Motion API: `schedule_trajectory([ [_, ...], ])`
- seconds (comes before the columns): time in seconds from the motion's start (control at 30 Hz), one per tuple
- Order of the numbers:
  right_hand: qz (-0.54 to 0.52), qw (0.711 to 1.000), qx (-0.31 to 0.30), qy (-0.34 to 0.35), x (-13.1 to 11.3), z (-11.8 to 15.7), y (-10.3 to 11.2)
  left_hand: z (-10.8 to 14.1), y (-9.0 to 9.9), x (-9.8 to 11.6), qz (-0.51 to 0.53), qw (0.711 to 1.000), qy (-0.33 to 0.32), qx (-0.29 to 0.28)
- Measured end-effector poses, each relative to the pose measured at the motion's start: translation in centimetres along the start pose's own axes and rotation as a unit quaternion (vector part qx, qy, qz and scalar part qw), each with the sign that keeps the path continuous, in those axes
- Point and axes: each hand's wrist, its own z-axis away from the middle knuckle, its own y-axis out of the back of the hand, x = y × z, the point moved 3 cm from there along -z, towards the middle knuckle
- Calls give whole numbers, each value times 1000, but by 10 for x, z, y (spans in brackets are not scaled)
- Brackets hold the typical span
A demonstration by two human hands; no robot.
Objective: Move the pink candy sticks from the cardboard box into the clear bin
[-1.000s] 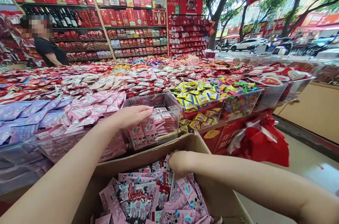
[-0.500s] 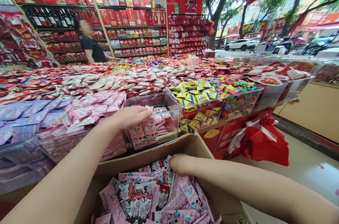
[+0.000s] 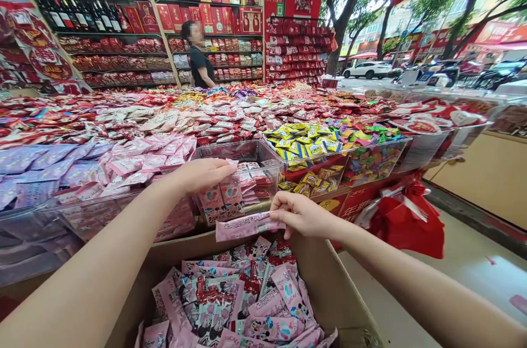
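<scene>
The red wall panel point(image 3: 274, 13) reads "金冠" inside a logo, with "AINI" beneath it. "MICKEY" stands on the pink-and-white packets point(image 3: 222, 198) at the front of the clear bin point(image 3: 263, 179) and on a pink wrapper point(image 3: 274, 329) low in the cardboard box point(image 3: 349, 287); the red skirting point(image 3: 356, 204) shows "年", while the print along the raised pink sachet point(image 3: 241, 226) is too small to read.

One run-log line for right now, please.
left hand: at clear bin | right hand: pinching pink packet above cardboard box | inside: loose packets | background: person in black
</scene>
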Motion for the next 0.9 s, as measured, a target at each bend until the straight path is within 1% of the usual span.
schedule_trajectory([
  [0.1,-53,992,72,85,-1,3,3,2,1,2,-3,1000,5,-1],
  [0.2,-63,980,112,149,0,8,3,2,2,3,-6,1000,8,-4],
  [0.3,-11,975,148,168,3,13,3,1,1,3,-5,1000,9,0],
  [0.4,23,960,207,184,9,16,4,0,0,1,-2,1000,7,2],
  [0.47,21,954,237,184,15,18,4,-1,-1,0,0,1000,4,1],
  [0.5,7,954,245,171,18,17,3,-1,-1,0,0,1000,3,1],
  [0.6,-70,964,237,102,20,16,3,-1,-1,-1,0,1000,4,1],
  [0.67,-123,961,230,88,10,14,7,-1,-1,-1,1,1000,5,0],
  [0.8,-218,934,257,121,-31,12,26,0,0,-1,2,1000,-2,-2],
  [0.87,-285,920,248,104,-44,11,26,0,1,0,1,1000,-8,-2],
  [0.9,-321,915,231,79,-45,11,20,0,1,0,0,1000,-11,-1],
])
